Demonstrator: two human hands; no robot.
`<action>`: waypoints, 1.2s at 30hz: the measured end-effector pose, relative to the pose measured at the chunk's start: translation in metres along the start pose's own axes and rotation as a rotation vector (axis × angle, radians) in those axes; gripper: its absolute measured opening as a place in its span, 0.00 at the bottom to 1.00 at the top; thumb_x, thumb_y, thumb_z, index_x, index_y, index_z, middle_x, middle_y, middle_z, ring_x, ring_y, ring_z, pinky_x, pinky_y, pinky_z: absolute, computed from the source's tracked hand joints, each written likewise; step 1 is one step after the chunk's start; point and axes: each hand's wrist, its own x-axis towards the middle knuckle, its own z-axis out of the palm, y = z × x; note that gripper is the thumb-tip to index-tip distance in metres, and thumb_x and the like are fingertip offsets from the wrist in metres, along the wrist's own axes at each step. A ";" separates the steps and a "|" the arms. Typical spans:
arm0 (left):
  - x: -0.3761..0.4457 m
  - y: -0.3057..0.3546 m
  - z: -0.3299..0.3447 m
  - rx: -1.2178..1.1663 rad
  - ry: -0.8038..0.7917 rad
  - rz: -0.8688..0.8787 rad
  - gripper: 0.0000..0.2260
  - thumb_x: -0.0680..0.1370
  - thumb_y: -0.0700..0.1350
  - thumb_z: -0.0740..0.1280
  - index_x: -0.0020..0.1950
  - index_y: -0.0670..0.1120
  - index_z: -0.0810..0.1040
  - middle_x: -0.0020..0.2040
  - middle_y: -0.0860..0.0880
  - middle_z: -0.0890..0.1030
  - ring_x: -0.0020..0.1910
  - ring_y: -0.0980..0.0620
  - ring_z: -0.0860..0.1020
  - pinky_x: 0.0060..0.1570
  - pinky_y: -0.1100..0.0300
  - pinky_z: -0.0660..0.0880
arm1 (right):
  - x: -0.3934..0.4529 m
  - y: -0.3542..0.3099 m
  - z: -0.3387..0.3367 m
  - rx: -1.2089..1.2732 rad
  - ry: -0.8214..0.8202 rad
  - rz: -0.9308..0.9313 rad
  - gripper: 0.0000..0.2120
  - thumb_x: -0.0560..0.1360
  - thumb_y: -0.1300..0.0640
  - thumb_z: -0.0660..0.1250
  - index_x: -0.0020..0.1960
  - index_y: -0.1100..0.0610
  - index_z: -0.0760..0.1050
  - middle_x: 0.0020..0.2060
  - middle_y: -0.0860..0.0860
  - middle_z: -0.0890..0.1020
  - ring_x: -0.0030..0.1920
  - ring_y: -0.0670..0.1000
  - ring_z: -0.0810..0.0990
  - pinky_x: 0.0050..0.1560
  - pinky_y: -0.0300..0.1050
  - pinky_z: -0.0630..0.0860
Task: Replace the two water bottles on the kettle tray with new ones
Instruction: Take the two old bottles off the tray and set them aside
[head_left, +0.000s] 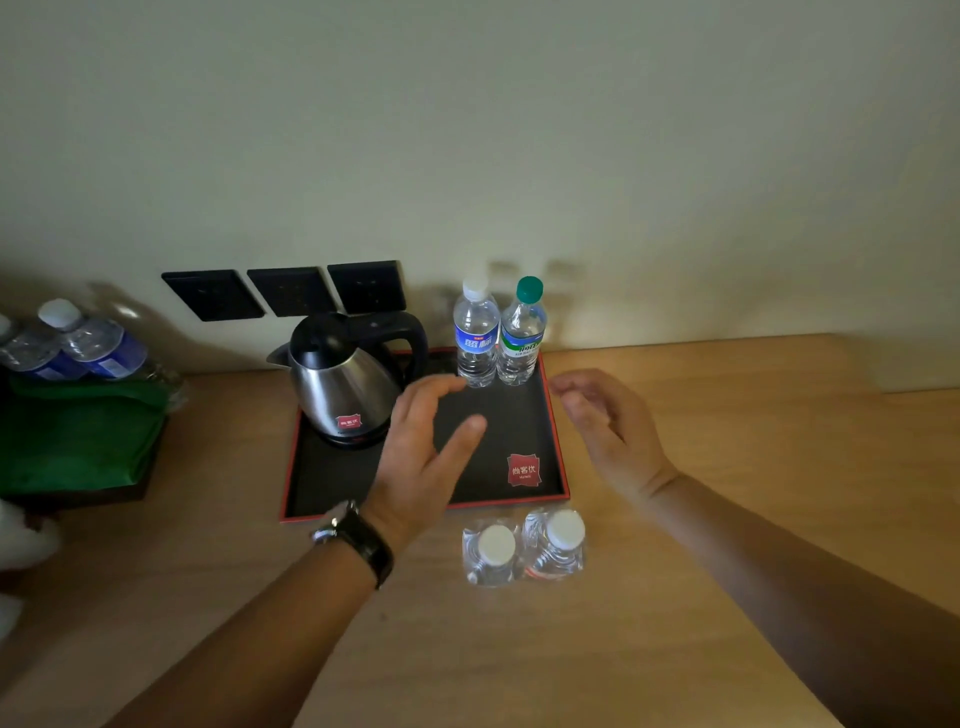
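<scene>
Both grips (426, 452) (605, 421) empty (splayed) nr ribbed plastic bottles (475, 332).

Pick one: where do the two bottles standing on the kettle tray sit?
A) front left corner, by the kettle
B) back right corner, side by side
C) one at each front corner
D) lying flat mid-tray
B. The white-capped bottle and the green-capped bottle stand upright side by side in the back right corner of the tray, right of the kettle; both hands are open and hold nothing.
</scene>
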 end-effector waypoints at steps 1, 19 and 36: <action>0.016 0.002 -0.001 0.029 0.009 -0.018 0.21 0.76 0.55 0.66 0.65 0.45 0.76 0.62 0.47 0.75 0.64 0.49 0.74 0.67 0.50 0.71 | 0.012 0.000 0.001 -0.045 -0.010 0.015 0.12 0.77 0.44 0.64 0.56 0.48 0.79 0.50 0.43 0.84 0.53 0.45 0.82 0.55 0.52 0.79; 0.183 -0.018 0.014 0.306 -0.150 -0.204 0.27 0.74 0.43 0.76 0.72 0.45 0.74 0.60 0.47 0.81 0.60 0.48 0.78 0.54 0.61 0.69 | 0.151 0.011 0.022 -0.564 -0.211 0.220 0.27 0.75 0.52 0.72 0.71 0.57 0.69 0.66 0.58 0.75 0.64 0.60 0.74 0.61 0.51 0.71; 0.175 0.037 0.051 0.328 -0.187 -0.002 0.12 0.77 0.47 0.71 0.60 0.47 0.80 0.46 0.55 0.77 0.40 0.60 0.74 0.36 0.73 0.63 | 0.108 -0.006 -0.040 -0.278 -0.043 0.259 0.18 0.76 0.50 0.71 0.61 0.56 0.73 0.56 0.55 0.81 0.55 0.58 0.80 0.55 0.56 0.78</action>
